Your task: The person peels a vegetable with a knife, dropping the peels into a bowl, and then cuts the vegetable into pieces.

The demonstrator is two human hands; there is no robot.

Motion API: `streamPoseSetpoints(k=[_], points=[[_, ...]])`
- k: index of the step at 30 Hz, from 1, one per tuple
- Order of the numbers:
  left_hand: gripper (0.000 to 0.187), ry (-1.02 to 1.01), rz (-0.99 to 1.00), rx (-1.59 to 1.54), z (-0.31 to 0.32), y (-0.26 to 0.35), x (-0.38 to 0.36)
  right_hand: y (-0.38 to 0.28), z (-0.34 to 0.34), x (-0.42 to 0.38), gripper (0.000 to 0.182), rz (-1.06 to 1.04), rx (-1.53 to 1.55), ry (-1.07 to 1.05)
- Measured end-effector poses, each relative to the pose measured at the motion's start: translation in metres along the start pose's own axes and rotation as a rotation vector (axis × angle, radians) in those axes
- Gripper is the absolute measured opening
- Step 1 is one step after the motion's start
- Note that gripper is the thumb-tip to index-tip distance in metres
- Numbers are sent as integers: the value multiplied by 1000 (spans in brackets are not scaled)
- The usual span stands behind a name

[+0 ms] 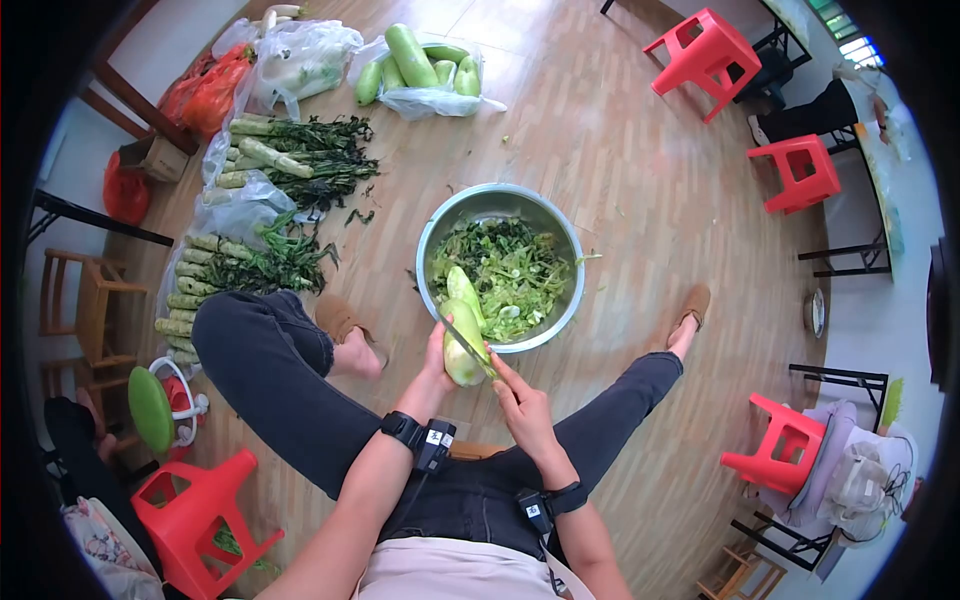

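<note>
My left hand is wrapped round a pale green gourd, held over the near edge of a metal basin. In my right hand is a knife, its handle in my closed fingers and its blade slanting across the gourd. Just beyond, a second light green piece of gourd overlaps the basin in this view. Green peelings and leaf scraps fill much of the basin. Both wrists wear straps with small black devices.
At the left lie leafy green stalks on plastic. Behind them, whole green gourds rest in a plastic bag. Red stools stand at the right, another red stool at lower left. A person's leg shows at far right.
</note>
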State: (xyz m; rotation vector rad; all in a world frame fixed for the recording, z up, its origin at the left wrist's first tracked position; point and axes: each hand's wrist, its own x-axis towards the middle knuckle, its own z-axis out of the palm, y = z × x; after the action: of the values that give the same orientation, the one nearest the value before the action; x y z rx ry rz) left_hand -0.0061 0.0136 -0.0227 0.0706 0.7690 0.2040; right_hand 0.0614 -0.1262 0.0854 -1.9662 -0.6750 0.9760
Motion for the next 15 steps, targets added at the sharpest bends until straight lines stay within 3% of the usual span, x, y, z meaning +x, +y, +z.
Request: streamPoseSetpoints(k=[6, 15], points=[[59, -1, -109, 24, 4, 3, -3, 2, -3, -1, 40, -22, -69, -45], [58, 0, -35, 30, 1, 2, -4, -5, 6, 2, 35, -34, -91, 59]])
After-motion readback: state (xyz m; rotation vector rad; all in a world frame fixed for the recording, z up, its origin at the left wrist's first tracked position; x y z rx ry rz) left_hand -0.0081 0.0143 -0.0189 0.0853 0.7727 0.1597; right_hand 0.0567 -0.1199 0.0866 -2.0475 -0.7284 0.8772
